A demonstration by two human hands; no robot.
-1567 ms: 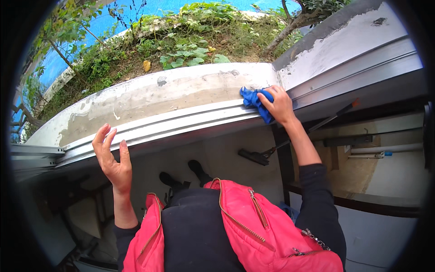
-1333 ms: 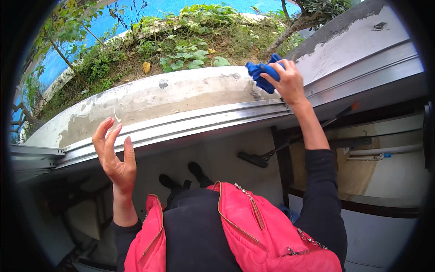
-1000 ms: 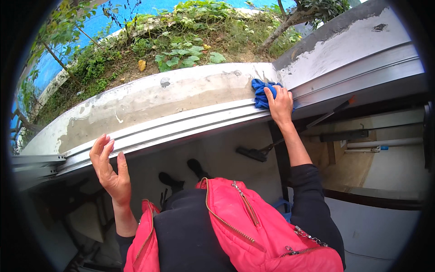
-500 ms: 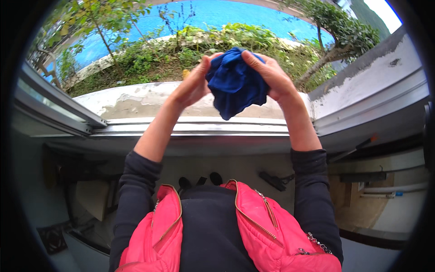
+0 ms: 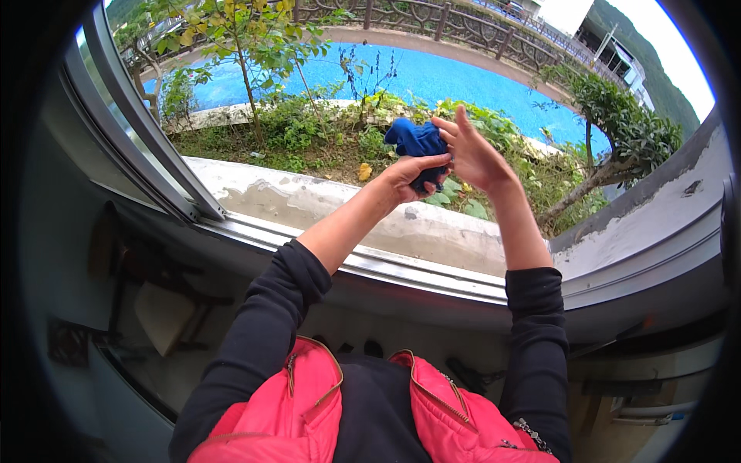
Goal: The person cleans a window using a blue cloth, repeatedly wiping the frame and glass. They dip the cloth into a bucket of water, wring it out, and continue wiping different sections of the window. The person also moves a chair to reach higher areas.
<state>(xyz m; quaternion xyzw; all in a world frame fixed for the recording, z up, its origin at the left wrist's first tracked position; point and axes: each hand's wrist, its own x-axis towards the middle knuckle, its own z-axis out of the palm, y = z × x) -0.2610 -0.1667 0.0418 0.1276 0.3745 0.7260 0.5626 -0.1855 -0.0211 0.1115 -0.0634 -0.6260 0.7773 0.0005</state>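
Note:
A crumpled dark blue cloth [image 5: 417, 139] is out over the window ledge at arm's length. My left hand [image 5: 407, 179] is closed around its lower part, thumb on the near side. Beside it, my right hand [image 5: 477, 157] has its thumb raised and its fingers stretched toward the cloth, the fingertips at its right edge. Whether they press on the cloth is hard to tell. Part of the cloth is hidden behind my left thumb and my right fingers.
Below my arms runs the metal window track [image 5: 386, 266], with a worn concrete ledge [image 5: 293, 202] beyond it. A sliding window frame [image 5: 147, 147] stands at the left. Outside are plants [image 5: 293, 139], a blue ground strip [image 5: 432, 77] and a railing [image 5: 440, 23].
The view has tilted. My right hand has let go of the cloth's right side and opened its fingers. My left hand now grips the cloth, which is bunched smaller.

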